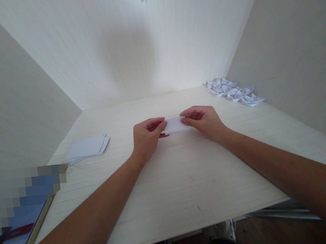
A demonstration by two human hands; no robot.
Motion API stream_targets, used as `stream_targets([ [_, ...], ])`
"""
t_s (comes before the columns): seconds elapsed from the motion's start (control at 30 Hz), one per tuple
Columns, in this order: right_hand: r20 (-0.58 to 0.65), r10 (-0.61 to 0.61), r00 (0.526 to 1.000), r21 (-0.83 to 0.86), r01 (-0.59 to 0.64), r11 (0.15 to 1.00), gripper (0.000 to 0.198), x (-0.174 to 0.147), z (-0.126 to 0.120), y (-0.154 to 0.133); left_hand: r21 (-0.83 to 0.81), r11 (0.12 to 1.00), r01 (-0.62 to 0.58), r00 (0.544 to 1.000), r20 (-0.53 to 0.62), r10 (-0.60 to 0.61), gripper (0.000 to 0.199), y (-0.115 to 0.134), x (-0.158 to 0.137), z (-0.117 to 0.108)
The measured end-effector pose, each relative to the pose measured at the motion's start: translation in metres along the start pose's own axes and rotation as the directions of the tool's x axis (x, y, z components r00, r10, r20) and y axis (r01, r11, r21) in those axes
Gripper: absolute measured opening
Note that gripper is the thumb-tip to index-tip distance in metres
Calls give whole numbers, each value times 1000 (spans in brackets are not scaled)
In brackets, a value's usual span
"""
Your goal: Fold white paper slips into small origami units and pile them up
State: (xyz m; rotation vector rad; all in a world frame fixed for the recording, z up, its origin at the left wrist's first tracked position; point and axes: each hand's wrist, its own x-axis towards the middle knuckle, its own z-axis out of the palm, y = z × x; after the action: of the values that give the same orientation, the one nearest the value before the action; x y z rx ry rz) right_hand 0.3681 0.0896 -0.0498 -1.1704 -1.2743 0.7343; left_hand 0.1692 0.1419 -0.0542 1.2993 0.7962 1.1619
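Observation:
A small white rectangle of paper [175, 125], apparently folded, is held just above the middle of the pale wooden table [169, 183]. My left hand [149, 135] pinches its left end between thumb and fingers, with one fingertip showing below the paper's lower edge. At the opposite end, the thumb and fingers of my right hand [202, 120] are closed on the upper right part. Whether the paper touches the tabletop I cannot tell.
To the left lies a stack of white paper sheets [86, 146]. A tablet-like device [20, 234], partly blurred out, sits at the near left edge. Several folded paper pieces [232, 91] are heaped at the back right. Walls [131, 43] enclose the back and both sides.

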Motion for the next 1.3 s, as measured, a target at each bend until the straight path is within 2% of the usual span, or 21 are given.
stream_targets([
  [0.23,32,6,999,-39,-5,999,28,-2,0,-2,17,1000,1,1000,-2,0,39,0,0,-1],
  [0.5,73,15,997,-9,-14,1000,32,1,-2,-2,14,1000,15,1000,8,-15,40,-2,1,-3],
  [0.87,165,40,986,-9,-39,999,24,0,-10,-14,19,997,69,997,31,-69,37,-2,2,-5],
  [1.07,270,107,957,78,-132,988,21,2,-14,-14,14,997,82,996,45,-83,34,-4,4,-8],
  [1.2,319,185,929,163,-246,955,25,2,-16,-9,3,996,93,994,61,-93,33,-5,5,-9],
  [1.3,346,209,915,192,-287,939,27,3,-17,-7,-15,994,105,992,77,-104,34,-4,5,-9],
])
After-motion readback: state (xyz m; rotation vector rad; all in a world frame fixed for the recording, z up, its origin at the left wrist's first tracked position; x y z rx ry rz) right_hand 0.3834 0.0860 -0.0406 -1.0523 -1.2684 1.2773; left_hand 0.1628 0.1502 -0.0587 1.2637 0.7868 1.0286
